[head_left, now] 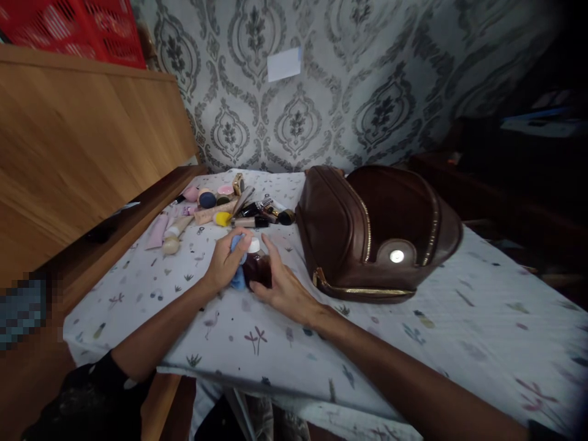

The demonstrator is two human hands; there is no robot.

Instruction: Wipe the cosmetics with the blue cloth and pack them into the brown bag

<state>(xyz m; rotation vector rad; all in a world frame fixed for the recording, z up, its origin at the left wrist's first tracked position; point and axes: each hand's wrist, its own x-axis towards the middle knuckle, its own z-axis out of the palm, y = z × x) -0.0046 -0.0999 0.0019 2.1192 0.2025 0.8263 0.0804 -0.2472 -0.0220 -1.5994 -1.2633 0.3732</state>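
Note:
My left hand (226, 262) is closed around a blue cloth (237, 278), pressing it against a small dark brown bottle (258, 269) with a white cap (254, 245). My right hand (283, 286) wraps the bottle from the right, fingers curled round it. Both hands rest on a table covered by a white patterned cloth (285, 355). A brown leather bag (376, 233) with gold zips lies just right of my hands.
Several cosmetics (229, 208) lie scattered at the back left of the table: brushes, tubes, small jars, a yellow-capped item. A wooden headboard and ledge (92, 159) run along the left. Patterned wallpaper (321, 92) stands behind. A red crate (78, 27) sits top left.

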